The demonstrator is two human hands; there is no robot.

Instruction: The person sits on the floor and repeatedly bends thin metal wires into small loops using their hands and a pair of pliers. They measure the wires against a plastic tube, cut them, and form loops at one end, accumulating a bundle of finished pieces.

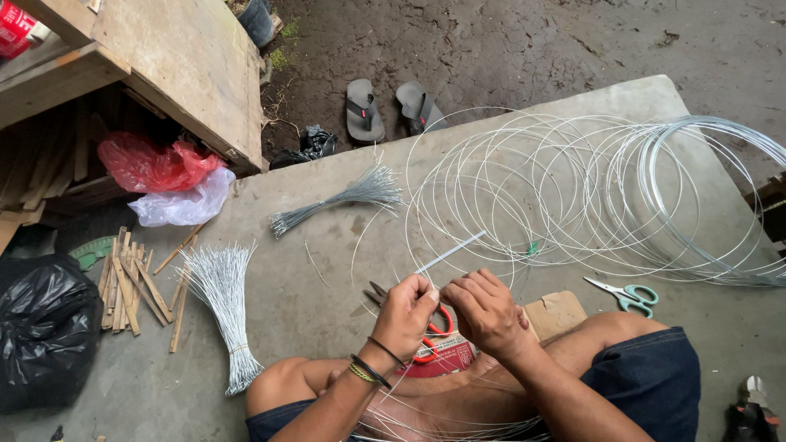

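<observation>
My left hand and my right hand meet in front of me, both pinching a thin white strip that sticks up and away to the right. Thin grey wire runs from my fingers down over my lap. Under my hands lie red-handled scissors on a red packet. A big loose coil of silver wire spreads over the concrete slab beyond my hands.
Two bundles of cut wire lie at the left and the middle back. Green-handled scissors lie at the right. Bamboo sticks, a black bag, red and white plastic bags, a wooden bench and grey sandals surround the slab.
</observation>
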